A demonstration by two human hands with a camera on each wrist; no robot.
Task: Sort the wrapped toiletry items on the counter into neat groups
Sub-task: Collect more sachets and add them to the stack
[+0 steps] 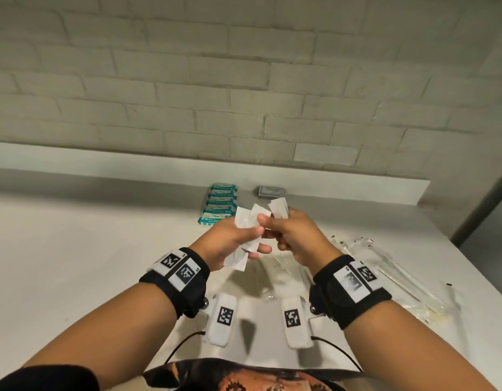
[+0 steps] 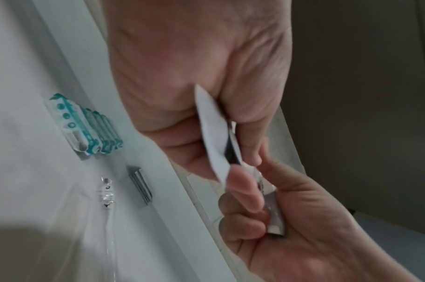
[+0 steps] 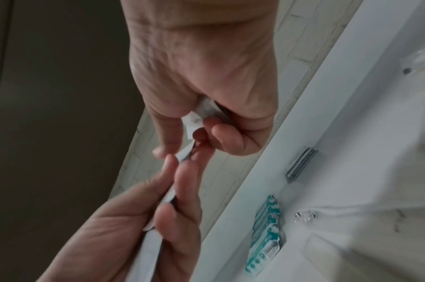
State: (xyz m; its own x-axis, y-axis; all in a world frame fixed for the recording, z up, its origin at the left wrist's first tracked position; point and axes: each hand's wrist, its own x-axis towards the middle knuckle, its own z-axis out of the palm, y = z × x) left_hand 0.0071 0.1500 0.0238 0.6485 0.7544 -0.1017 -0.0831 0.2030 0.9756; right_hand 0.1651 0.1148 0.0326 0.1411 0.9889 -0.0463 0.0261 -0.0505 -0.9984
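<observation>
Both hands are raised over the white counter [image 1: 103,249], close together. My left hand [image 1: 255,239] pinches a fan of small white sachets [image 1: 244,221] between thumb and fingers; in the left wrist view one sachet [image 2: 214,137] shows edge-on. My right hand [image 1: 272,227] grips more white sachets [image 1: 279,208], and its thumb touches the left hand's bunch. On the counter behind, a row of teal-and-white packets [image 1: 220,204] lies next to a small stack of grey packets [image 1: 271,191].
Long clear-wrapped items [image 1: 385,266] lie spread at the counter's right side, near its edge. More clear plastic wrappers [image 1: 272,275] lie under my hands. A raised white ledge [image 1: 103,165] and a brick wall bound the back.
</observation>
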